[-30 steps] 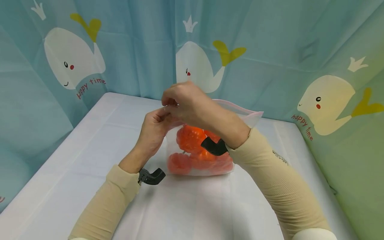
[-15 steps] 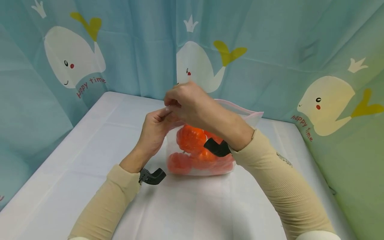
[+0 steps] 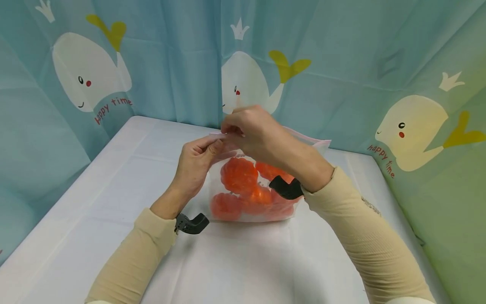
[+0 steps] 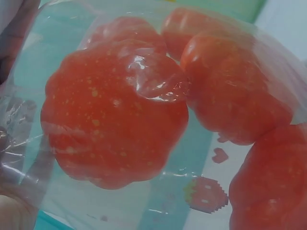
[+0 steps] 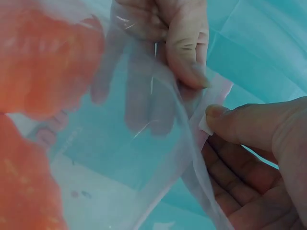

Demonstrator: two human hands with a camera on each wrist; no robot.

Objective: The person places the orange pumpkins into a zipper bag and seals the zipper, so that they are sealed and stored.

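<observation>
A clear zip bag stands on the table with several ribbed red-orange fruits, like tomatoes or small pumpkins, inside. My left hand pinches the bag's upper left corner between thumb and fingers; some of those fingers show through the plastic in the right wrist view. Just to its right, my right hand pinches a small white slider on the pink zip strip. Toward the right end, the bag's mouth gapes. Up close in the left wrist view, one speckled fruit fills the bag's near side.
The white-covered table extends around the bag. Behind it hangs a blue curtain with whale prints, and a green curtain borders the right side. Each wrist carries a black camera mount, such as the left mount.
My right hand has slid rightward along the bag's top edge, away from the left corner. The left hand stays nearly in place, and more of its thumb and the pink strip now shows.
</observation>
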